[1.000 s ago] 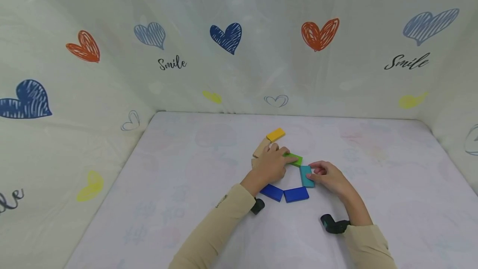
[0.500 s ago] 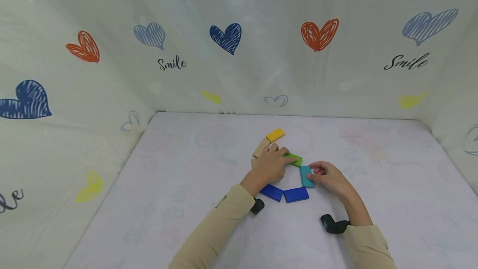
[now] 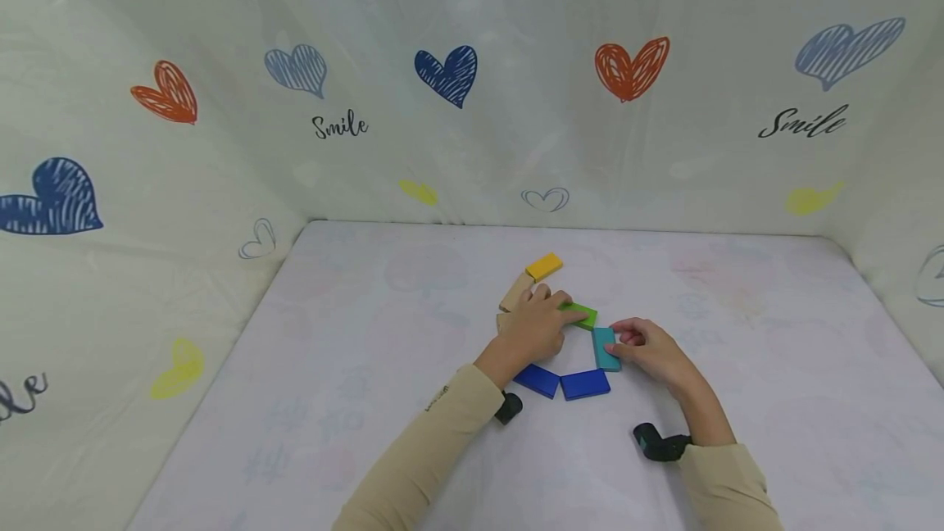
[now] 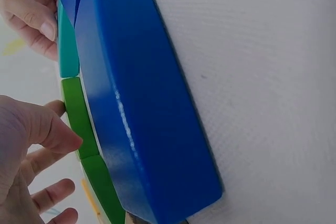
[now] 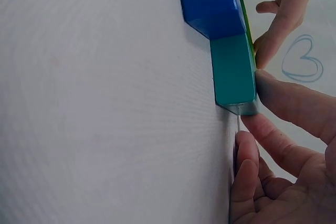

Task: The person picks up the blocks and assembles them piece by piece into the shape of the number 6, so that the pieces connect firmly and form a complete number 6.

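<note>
In the head view, the left hand (image 3: 533,328) reaches over a curved row of flat wooden blocks. Its extended index finger touches the green block (image 3: 590,317); in the left wrist view, the thumb overlaps that block's edge and the other fingers are spread. Close on the right, the right hand (image 3: 652,351) holds a teal block (image 3: 605,348) with thumb and index finger, other fingers curled. This teal block stands end to end with the green one. Two blue blocks (image 3: 585,384) lie along the near side, one partly behind the left wrist. A second green block (image 4: 104,187) appears in the left wrist view.
Beyond the left hand lie a yellow block (image 3: 544,266) and a natural wood block (image 3: 515,292); another pale block is mostly covered. Black wrist cameras (image 3: 659,442) sit low over the white table (image 3: 354,400). A heart-printed curtain (image 3: 516,146) stands behind.
</note>
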{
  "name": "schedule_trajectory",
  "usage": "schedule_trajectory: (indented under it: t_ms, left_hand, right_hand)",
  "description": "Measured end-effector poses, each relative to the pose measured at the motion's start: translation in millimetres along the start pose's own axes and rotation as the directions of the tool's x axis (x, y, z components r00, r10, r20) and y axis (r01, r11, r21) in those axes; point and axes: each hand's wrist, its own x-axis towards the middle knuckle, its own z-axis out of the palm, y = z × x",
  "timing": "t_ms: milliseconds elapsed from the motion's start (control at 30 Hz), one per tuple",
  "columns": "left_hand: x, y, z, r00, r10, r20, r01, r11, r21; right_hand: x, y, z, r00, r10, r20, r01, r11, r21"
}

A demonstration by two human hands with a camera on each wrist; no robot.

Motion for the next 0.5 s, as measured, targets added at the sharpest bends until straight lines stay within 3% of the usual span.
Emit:
schedule_trajectory:
  t_ms: [500]
  left_hand:
    - [-0.8,-0.3,-0.2,1.0,0.011,-0.008,-0.011,1.0,0.01]
  right_hand:
    - [0.2,0.1,-0.9,1.0,-0.021,0.005,0.021,1.0,0.001]
